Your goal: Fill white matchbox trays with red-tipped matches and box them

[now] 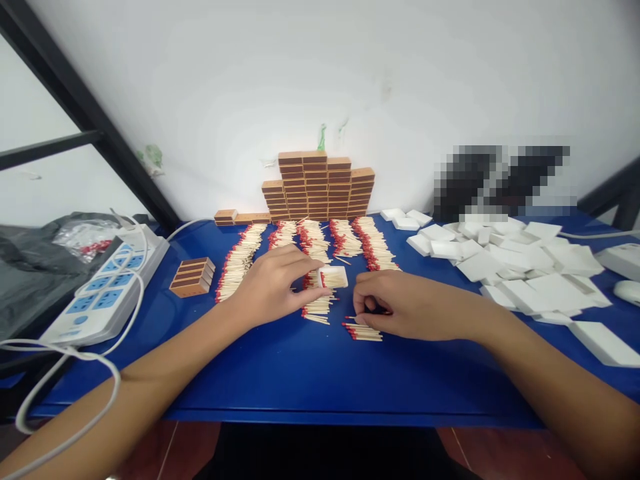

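Observation:
Between the thumb and fingers of my left hand (275,283) is a small white matchbox tray (340,277), tilted, with some red-headed matches inside. My right hand (400,303) is curled, its thumb and fingertips pinched on matches at the top of a small row of loose matches (367,332). How many it holds is hidden by the fingers. Beyond both hands, long rows of matches (377,247) lie on the blue table (300,380), red heads to the left. One row (317,308) runs below the tray, partly covered by my left hand.
Brown matchboxes (317,190) are stacked against the wall, with a few more matchboxes (193,277) at left. White empty trays (520,260) are heaped at right. A power strip (107,287) with looping white cables (113,393) lies at left, near a dark plastic bag (30,273).

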`<state>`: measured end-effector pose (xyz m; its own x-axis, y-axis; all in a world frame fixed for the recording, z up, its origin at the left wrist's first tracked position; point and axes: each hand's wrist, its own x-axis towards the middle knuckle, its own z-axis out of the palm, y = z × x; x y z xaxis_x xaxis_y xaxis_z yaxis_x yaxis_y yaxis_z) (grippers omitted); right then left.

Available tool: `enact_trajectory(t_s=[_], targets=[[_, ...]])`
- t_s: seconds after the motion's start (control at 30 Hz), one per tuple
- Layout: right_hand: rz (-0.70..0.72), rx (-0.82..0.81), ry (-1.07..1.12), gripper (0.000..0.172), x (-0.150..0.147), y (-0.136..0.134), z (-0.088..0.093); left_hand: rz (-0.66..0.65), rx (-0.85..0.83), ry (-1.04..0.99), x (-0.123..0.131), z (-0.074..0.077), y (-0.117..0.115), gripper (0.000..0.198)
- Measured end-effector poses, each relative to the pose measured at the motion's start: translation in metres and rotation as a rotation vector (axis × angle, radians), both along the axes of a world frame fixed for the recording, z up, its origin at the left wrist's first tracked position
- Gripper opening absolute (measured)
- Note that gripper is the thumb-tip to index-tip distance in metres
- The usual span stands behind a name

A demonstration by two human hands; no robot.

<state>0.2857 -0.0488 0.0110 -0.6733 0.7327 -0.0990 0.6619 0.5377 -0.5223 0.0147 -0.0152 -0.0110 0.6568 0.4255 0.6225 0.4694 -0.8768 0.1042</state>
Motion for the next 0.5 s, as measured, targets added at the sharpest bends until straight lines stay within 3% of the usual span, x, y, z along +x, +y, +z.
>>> enact_trajectory(t_s=[0.5], targets=[[-0.005,0.003,-0.034,0.009,-0.0005,0.0010,-0.0012,-0.009,0.000,0.005,-0.0004,-0.0009,0.0006,0.033]])
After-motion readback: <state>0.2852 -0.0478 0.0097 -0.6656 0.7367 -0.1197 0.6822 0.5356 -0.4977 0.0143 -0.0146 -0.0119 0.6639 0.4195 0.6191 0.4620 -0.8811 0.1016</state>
